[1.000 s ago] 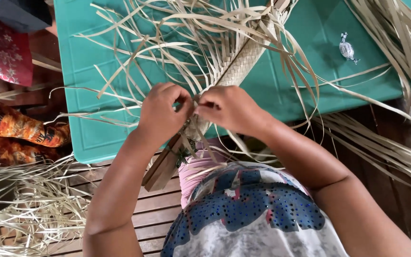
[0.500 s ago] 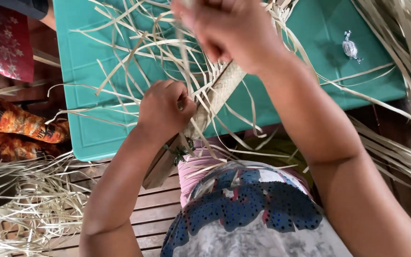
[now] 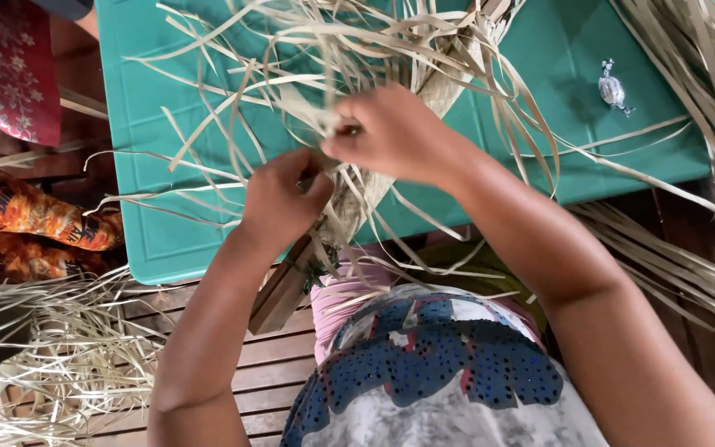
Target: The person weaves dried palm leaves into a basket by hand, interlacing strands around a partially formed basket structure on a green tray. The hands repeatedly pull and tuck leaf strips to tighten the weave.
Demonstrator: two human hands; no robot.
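Right hand (image 3: 395,132) lowered from the frame's top, fingers pinching a pale leaf strip (image 3: 312,112), left hand (image 3: 279,199) fingers closed around the woven band (image 3: 366,194), green desk (image 3: 167,215) beneath.

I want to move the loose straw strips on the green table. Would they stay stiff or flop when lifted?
Probably floppy: the strips curl and arch over the table. Likely very light, being thin and flat. They may tangle, since many cross near the right hand.
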